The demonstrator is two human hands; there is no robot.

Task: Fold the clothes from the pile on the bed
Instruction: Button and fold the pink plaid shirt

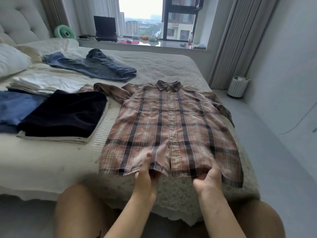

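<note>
A pink-and-brown plaid shirt (169, 127) lies flat and buttoned, front up, on the near right part of the bed (51, 160), collar pointing away from me. My left hand (145, 176) pinches the bottom hem left of the button placket, thumb on top and fingers underneath. My right hand (210, 176) pinches the hem further right the same way. The shirt's left sleeve is bunched beside a folded stack; the right sleeve droops over the bed's edge.
Folded clothes lie to the left: a black piece (65, 114) on a beige one, a blue piece (15, 107), white pieces (44, 83). Blue denim garments (92, 66) lie unfolded further back. A pillow (10, 60) sits far left, a white bin (237, 86) on the floor right.
</note>
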